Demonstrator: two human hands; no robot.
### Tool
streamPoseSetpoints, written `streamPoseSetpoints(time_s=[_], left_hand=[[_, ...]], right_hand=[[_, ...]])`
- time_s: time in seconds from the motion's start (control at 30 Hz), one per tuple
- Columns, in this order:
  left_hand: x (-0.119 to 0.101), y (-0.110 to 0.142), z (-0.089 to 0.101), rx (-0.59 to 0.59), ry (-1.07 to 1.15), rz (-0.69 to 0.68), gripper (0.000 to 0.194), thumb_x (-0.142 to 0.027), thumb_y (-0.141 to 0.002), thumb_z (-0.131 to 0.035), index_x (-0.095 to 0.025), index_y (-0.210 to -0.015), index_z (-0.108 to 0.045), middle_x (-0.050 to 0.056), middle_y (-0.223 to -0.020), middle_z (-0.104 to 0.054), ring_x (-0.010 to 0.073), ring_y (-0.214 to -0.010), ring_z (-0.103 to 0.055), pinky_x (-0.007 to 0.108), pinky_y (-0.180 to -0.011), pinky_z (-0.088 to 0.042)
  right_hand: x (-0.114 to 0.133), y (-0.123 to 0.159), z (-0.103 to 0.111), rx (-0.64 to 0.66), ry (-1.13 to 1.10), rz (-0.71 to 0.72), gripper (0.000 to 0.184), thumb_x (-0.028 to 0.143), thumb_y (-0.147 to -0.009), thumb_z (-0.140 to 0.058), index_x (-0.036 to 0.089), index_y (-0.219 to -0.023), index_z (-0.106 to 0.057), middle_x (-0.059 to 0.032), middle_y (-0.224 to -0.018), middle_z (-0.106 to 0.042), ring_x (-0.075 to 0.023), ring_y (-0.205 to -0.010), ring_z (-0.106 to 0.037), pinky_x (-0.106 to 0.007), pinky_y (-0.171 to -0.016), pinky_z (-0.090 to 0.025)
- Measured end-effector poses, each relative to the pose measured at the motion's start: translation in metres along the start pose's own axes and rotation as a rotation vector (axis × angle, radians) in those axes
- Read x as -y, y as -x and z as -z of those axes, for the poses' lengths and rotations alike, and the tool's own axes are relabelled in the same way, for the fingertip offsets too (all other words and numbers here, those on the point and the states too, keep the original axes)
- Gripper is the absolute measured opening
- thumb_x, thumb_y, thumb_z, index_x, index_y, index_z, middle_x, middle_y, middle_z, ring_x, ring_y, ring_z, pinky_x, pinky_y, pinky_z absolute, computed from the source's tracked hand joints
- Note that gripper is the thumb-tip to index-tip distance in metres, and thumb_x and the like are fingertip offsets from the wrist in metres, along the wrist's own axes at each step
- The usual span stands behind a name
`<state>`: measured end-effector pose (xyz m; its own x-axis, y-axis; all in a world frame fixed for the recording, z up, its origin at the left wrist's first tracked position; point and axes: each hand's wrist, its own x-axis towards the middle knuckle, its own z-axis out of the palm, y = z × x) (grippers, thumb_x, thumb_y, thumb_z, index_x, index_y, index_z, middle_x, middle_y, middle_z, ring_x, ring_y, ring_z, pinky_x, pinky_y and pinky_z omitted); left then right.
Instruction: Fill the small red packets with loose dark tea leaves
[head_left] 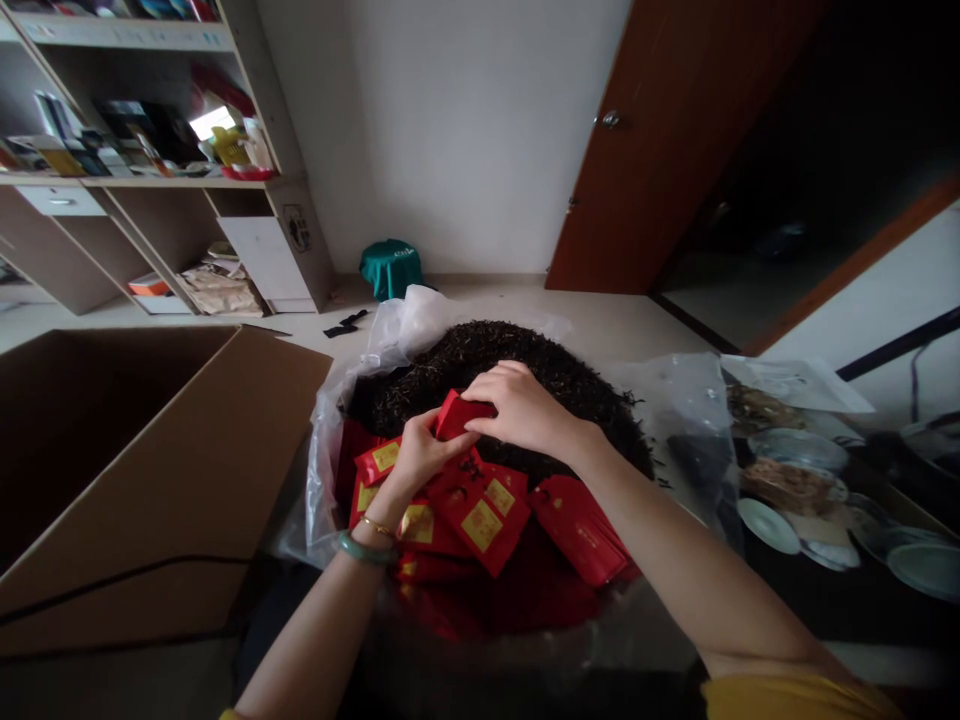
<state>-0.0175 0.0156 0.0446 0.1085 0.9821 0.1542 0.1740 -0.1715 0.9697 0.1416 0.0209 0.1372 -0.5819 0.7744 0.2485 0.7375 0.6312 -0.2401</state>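
Observation:
Both my hands are on one small red packet (455, 414), held over a heap of dark dried leaves that looks like loose tea (495, 345). My left hand (421, 450) grips the packet's left side, with a bangle and a bracelet on that wrist. From the right, my right hand (517, 405) closes its fingers and thumb at the packet's upper edge. Below lie several red packets with gold labels (481, 525), loosely piled. A neat stack of red packets (581, 530) sits under my right forearm. Clear plastic sheeting (326, 480) surrounds the leaves and packets.
An open cardboard box (247, 430) stands at left. Glass lids and dishes (799, 455) crowd a dark surface at right. Behind are a stool with a green cover (391, 268), a shelf unit (259, 250) and a brown door (630, 190).

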Motion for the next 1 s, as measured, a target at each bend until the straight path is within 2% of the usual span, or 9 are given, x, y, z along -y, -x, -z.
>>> streamPoseSetpoints(time_s=[0.17,0.3,0.4,0.5,0.57,0.7,0.83,0.9,1.0], left_hand=[[-0.004,0.004,-0.001,0.062,0.089,0.076,0.042,-0.046,-0.055,-0.078,-0.011,-0.074,-0.066,-0.004,-0.058,-0.054,0.0079,-0.052,-0.043,0.019,-0.047,-0.035],[-0.007,0.004,-0.002,0.049,0.152,0.089,0.041,-0.046,-0.053,-0.078,-0.011,-0.070,-0.064,-0.004,-0.055,-0.051,0.0069,-0.050,-0.041,0.019,-0.047,-0.035],[-0.007,0.002,-0.002,0.021,0.173,0.092,0.041,-0.047,-0.052,-0.078,-0.011,-0.065,-0.061,-0.004,-0.054,-0.051,0.0069,-0.050,-0.041,0.019,-0.047,-0.035],[-0.007,0.000,-0.001,-0.017,0.161,0.072,0.042,-0.048,-0.051,-0.078,-0.012,-0.065,-0.062,-0.004,-0.054,-0.052,0.0076,-0.050,-0.042,0.020,-0.047,-0.035],[-0.008,0.001,-0.001,-0.023,0.154,0.063,0.043,-0.048,-0.051,-0.079,-0.012,-0.066,-0.064,-0.003,-0.055,-0.054,0.0082,-0.051,-0.043,0.020,-0.048,-0.036],[-0.009,0.002,-0.001,0.006,0.193,0.099,0.046,-0.050,-0.049,-0.080,-0.011,-0.070,-0.066,-0.002,-0.057,-0.057,0.0090,-0.051,-0.046,0.021,-0.048,-0.039],[-0.008,0.001,-0.002,-0.010,0.236,0.106,0.048,-0.051,-0.049,-0.081,-0.011,-0.072,-0.067,-0.002,-0.057,-0.059,0.0091,-0.051,-0.048,0.021,-0.049,-0.039],[-0.006,0.001,-0.002,-0.022,0.251,0.093,0.049,-0.052,-0.050,-0.081,-0.011,-0.074,-0.068,-0.002,-0.059,-0.060,0.0098,-0.052,-0.049,0.022,-0.051,-0.041],[-0.005,0.001,-0.002,-0.020,0.281,0.085,0.051,-0.055,-0.052,-0.080,-0.012,-0.077,-0.069,0.000,-0.063,-0.064,0.0117,-0.055,-0.053,0.024,-0.054,-0.044]], right_hand=[[-0.004,-0.003,-0.007,0.134,-0.006,-0.003,0.021,0.029,-0.077,-0.073,0.017,-0.062,-0.065,-0.0013,-0.068,-0.064,-0.0167,-0.074,-0.057,-0.034,-0.083,-0.040],[-0.001,-0.002,-0.006,0.030,0.029,0.012,0.021,0.030,-0.076,-0.075,0.016,-0.063,-0.067,-0.0043,-0.075,-0.063,-0.0178,-0.078,-0.056,-0.032,-0.078,-0.042],[0.000,0.000,-0.005,-0.077,0.000,0.077,0.014,0.027,-0.075,-0.076,0.015,-0.069,-0.070,-0.0069,-0.091,-0.066,-0.0186,-0.086,-0.059,-0.036,-0.087,-0.043],[-0.002,0.000,-0.007,-0.071,-0.034,0.130,0.007,0.024,-0.078,-0.073,0.018,-0.077,-0.070,-0.0046,-0.091,-0.070,-0.0194,-0.094,-0.062,-0.045,-0.103,-0.034],[-0.003,-0.001,-0.009,-0.051,-0.051,0.117,0.004,0.022,-0.081,-0.070,0.019,-0.081,-0.069,-0.0034,-0.088,-0.072,-0.0191,-0.094,-0.064,-0.048,-0.108,-0.029],[-0.001,-0.003,-0.014,-0.090,-0.134,0.020,0.008,0.017,-0.084,-0.065,0.019,-0.091,-0.065,-0.0015,-0.085,-0.073,-0.0160,-0.081,-0.066,-0.047,-0.108,-0.031],[0.001,0.000,-0.012,-0.203,-0.211,-0.009,0.009,0.015,-0.080,-0.068,0.020,-0.085,-0.062,0.0006,-0.078,-0.068,-0.0164,-0.079,-0.064,-0.042,-0.097,-0.043],[-0.001,0.003,-0.011,-0.307,-0.259,-0.019,0.017,0.016,-0.076,-0.072,0.019,-0.090,-0.063,-0.0026,-0.088,-0.067,-0.0174,-0.084,-0.063,-0.036,-0.087,-0.048],[-0.006,0.007,-0.015,-0.367,-0.390,-0.097,0.033,0.022,-0.072,-0.077,0.018,-0.102,-0.065,-0.0044,-0.094,-0.064,-0.0142,-0.074,-0.060,-0.028,-0.070,-0.050]])
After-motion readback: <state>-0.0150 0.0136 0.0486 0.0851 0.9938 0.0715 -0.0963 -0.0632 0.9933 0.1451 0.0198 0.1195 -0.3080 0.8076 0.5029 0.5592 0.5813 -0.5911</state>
